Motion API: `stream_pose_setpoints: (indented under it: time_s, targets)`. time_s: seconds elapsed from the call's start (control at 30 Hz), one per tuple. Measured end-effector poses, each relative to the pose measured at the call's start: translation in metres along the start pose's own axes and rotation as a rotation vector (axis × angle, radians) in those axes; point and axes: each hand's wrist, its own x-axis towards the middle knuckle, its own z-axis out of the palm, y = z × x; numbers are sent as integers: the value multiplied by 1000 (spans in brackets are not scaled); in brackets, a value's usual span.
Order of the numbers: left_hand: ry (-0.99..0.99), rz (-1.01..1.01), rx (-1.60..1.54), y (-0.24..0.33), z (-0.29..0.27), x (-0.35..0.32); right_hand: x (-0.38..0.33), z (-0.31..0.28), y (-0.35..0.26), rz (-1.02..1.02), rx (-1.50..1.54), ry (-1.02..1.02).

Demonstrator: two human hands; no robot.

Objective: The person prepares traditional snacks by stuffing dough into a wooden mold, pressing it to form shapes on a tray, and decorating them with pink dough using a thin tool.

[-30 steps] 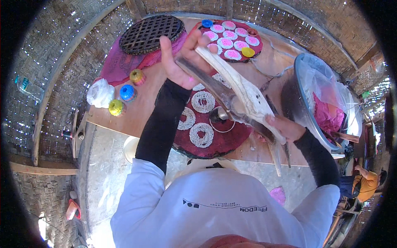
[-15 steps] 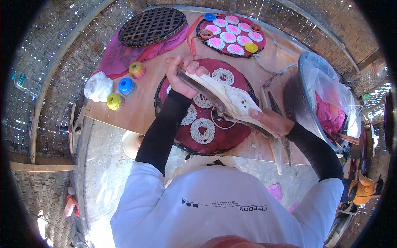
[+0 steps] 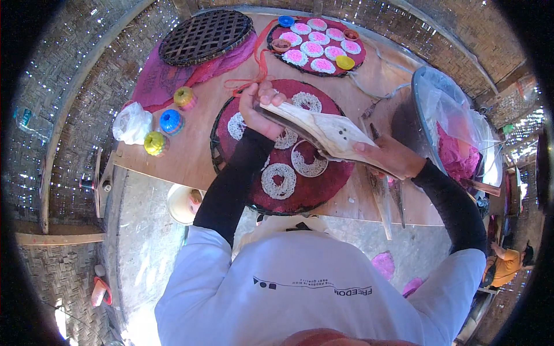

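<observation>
Both my hands grip a long wooden hand press, pale on top with small dark holes and darker underneath. My left hand is closed round its left end; my right hand is closed round the right end, thumb on top. It is held tilted above a round tray lined with dark red cloth. Below its middle lies a thin white ring with pale strands partly lining its inside. Round white strand cakes with open centres, such as the near one, lie on the cloth. The press hides part of the tray.
A far tray holds pink-centred cakes and small bowls. A woven lattice tray lies on pink cloth. Coloured jars and a white plastic bag stand left. A large tub with pink stuff is right, near wooden sticks.
More pale strands now show inside the ring. The press has shifted slightly right, with both hands still on it. The whole scene has moved a little left in view.
</observation>
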Motion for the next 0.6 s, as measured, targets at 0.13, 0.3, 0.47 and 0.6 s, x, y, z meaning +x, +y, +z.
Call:
stream_pose_setpoints:
  time_s: [0.13, 0.3, 0.47, 0.6]
  targets:
    - [-18, 54, -26, 16, 12, 2, 14, 15, -1, -45, -80, 94]
    - [-102, 8, 55, 37, 5, -6, 22, 31, -12, -112, -12, 46]
    - [-30, 13, 28, 31, -14, -24, 8, 28, -22, -40, 62, -50]
    - [50, -81, -8, 10, 9, -23, -12, 10, -14, 16, 97, -21]
